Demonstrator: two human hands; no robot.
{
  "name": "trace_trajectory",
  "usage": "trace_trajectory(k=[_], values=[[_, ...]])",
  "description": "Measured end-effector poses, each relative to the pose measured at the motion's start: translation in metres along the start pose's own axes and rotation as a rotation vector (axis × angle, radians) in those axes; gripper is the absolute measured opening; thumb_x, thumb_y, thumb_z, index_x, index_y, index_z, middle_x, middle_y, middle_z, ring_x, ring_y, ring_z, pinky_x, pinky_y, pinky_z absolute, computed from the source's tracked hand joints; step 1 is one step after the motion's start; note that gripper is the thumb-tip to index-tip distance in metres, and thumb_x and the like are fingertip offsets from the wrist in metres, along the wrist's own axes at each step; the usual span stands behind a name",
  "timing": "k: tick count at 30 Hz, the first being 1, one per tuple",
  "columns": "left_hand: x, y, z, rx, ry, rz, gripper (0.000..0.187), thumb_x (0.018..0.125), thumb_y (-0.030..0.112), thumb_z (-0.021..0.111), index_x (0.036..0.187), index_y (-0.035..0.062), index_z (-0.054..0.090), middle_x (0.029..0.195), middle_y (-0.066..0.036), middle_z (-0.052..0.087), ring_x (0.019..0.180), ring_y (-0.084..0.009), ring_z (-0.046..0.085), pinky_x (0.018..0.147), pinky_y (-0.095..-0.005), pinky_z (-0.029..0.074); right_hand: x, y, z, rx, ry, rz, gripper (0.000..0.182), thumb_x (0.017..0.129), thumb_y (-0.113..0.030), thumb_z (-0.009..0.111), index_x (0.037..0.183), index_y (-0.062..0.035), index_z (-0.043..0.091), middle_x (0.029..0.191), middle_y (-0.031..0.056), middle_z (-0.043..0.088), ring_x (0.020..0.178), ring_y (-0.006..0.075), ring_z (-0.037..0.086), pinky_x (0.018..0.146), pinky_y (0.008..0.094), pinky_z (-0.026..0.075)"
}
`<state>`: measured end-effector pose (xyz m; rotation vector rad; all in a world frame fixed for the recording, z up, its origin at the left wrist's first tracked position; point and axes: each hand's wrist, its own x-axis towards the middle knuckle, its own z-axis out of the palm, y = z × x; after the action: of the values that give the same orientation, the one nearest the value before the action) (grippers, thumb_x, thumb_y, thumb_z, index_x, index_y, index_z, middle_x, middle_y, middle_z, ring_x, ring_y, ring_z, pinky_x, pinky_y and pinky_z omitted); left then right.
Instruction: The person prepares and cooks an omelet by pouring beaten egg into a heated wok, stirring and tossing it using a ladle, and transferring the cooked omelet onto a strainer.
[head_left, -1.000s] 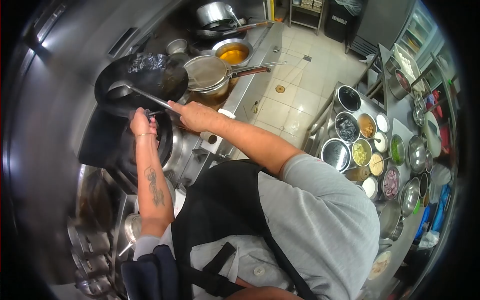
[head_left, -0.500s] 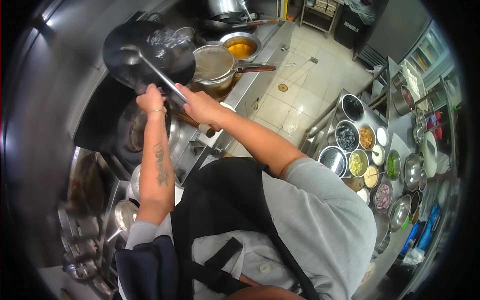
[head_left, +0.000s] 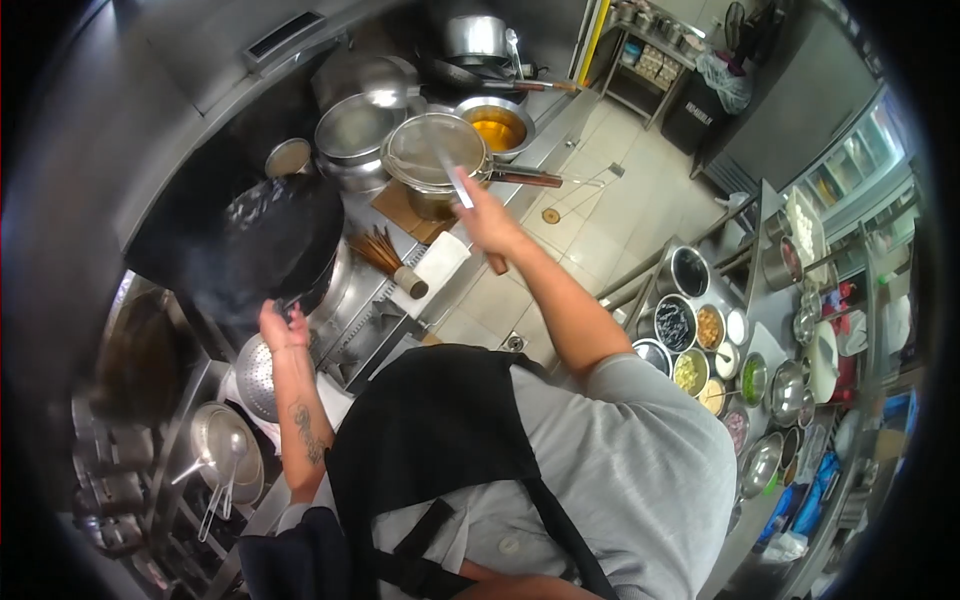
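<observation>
My left hand point(head_left: 286, 325) is closed round the handle of a black wok point(head_left: 285, 235), which is tilted at the left of the stove. A metal ladle point(head_left: 446, 155) is in my right hand point(head_left: 490, 220), its wooden end below my fist and its blurred bowl up near the stove's back. Under the ladle's shaft a round mesh strainer point(head_left: 432, 145) lies across a pot. A bamboo brush point(head_left: 385, 258) lies right of the wok, beside a white cloth point(head_left: 438, 270).
Behind the strainer stand a large metal pot point(head_left: 358, 130) and a bowl of orange liquid point(head_left: 497, 130). A perforated strainer point(head_left: 258, 380) is by my left wrist. Bowls of ingredients point(head_left: 690, 370) fill the counter at the right.
The wok has come down and nearer to me with my left hand. My right hand and the ladle have moved right and away from the wok. The camera view has shifted.
</observation>
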<state>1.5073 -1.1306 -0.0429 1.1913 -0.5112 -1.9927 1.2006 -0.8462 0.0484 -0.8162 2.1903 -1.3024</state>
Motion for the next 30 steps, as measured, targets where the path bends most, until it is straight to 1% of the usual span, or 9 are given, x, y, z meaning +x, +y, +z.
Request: trace_trajectory(k=[1, 3, 7, 13, 16, 22, 24, 28, 30], values=[[0.002, 0.0, -0.01, 0.03, 0.012, 0.003, 0.029, 0.094, 0.03, 0.049, 0.09, 0.0027, 0.056, 0.072, -0.013, 0.058, 0.042, -0.0139, 0.046, 0.031, -0.0213, 0.033, 0.013, 0.018, -0.019, -0.2, 0.092, -0.07, 0.067, 0.097, -0.016, 0.057, 0.157, -0.0155, 0.028, 0.103, 0.0266, 0.069, 0.081, 0.036, 0.071, 0.074, 0.0442, 0.057], [0.019, -0.002, -0.03, 0.022, 0.039, 0.007, 0.028, 0.094, 0.03, 0.049, 0.09, 0.0032, 0.056, 0.072, -0.013, 0.058, 0.043, -0.0138, 0.047, 0.031, -0.0211, 0.033, 0.063, 0.084, -0.044, -0.468, 0.344, -0.221, 0.059, 0.092, -0.01, 0.056, 0.149, -0.0071, 0.04, 0.106, 0.0313, 0.067, 0.094, 0.0439, 0.069, 0.085, 0.0479, 0.054], [0.041, -0.006, -0.043, -0.038, 0.085, 0.007, 0.025, 0.093, 0.029, 0.05, 0.091, 0.0046, 0.056, 0.073, -0.013, 0.059, 0.044, -0.0136, 0.048, 0.031, -0.0201, 0.033, 0.102, 0.093, -0.088, -0.487, 0.228, 0.065, 0.045, 0.088, -0.01, 0.056, 0.132, 0.0014, 0.053, 0.113, 0.0315, 0.066, 0.109, 0.0464, 0.063, 0.093, 0.0488, 0.051], [0.078, -0.022, -0.039, -0.111, 0.066, 0.016, 0.023, 0.094, 0.028, 0.05, 0.093, 0.007, 0.058, 0.074, -0.011, 0.059, 0.049, -0.0141, 0.049, 0.035, -0.0205, 0.032, 0.165, 0.158, -0.085, -0.548, 0.278, 0.093, 0.034, 0.083, -0.004, 0.052, 0.116, 0.0027, 0.061, 0.09, 0.029, 0.07, 0.079, 0.0406, 0.072, 0.072, 0.0466, 0.057], [0.093, -0.03, -0.038, -0.113, 0.059, 0.01, 0.02, 0.093, 0.026, 0.049, 0.093, 0.0087, 0.059, 0.077, -0.01, 0.061, 0.052, -0.0139, 0.05, 0.037, -0.0209, 0.031, 0.177, 0.164, -0.087, -0.442, 0.143, 0.257, 0.032, 0.086, -0.011, 0.057, 0.113, 0.006, 0.062, 0.107, 0.0295, 0.069, 0.1, 0.0441, 0.068, 0.088, 0.0457, 0.055], [0.067, -0.02, -0.028, -0.016, 0.133, -0.009, 0.046, 0.096, 0.056, 0.055, 0.105, 0.011, 0.058, 0.082, -0.01, 0.063, 0.053, -0.0147, 0.049, 0.043, -0.0212, 0.036, 0.17, 0.163, -0.094, 0.074, 0.071, 0.304, 0.009, 0.087, -0.003, 0.057, 0.091, 0.0026, 0.063, 0.077, 0.0212, 0.068, 0.059, 0.0282, 0.066, 0.053, 0.0426, 0.054], [0.048, -0.011, -0.034, -0.005, 0.149, -0.092, 0.062, 0.091, 0.072, 0.053, 0.108, 0.0124, 0.057, 0.083, -0.009, 0.064, 0.055, -0.0154, 0.052, 0.046, -0.0211, 0.037, 0.167, 0.158, -0.1, 0.878, 0.109, 0.48, 0.014, 0.093, 0.0, 0.049, 0.106, 0.0024, 0.055, 0.063, 0.0021, 0.049, 0.046, 0.0111, 0.047, 0.039, 0.0244, 0.039], [0.018, -0.012, -0.109, 0.157, -0.204, -0.172, 0.057, 0.092, 0.068, 0.055, 0.106, 0.0131, 0.058, 0.08, -0.01, 0.066, 0.056, -0.0184, 0.059, 0.045, -0.0242, 0.042, 0.134, 0.15, -0.117, 1.028, 0.101, 0.227, 0.03, 0.097, -0.002, 0.046, 0.127, -0.0013, 0.046, 0.066, -0.0021, 0.042, 0.048, 0.0063, 0.04, 0.038, 0.0199, 0.031], [-0.029, -0.023, -0.124, 0.148, -0.167, -0.127, 0.042, 0.095, 0.052, 0.061, 0.104, 0.0117, 0.059, 0.077, -0.014, 0.068, 0.056, -0.0222, 0.063, 0.044, -0.0276, 0.047, 0.107, 0.108, -0.121, 1.024, 0.177, 0.242, 0.036, 0.099, -0.003, 0.047, 0.135, -0.0007, 0.041, 0.065, -0.0029, 0.041, 0.048, 0.0053, 0.038, 0.037, 0.0195, 0.027]])
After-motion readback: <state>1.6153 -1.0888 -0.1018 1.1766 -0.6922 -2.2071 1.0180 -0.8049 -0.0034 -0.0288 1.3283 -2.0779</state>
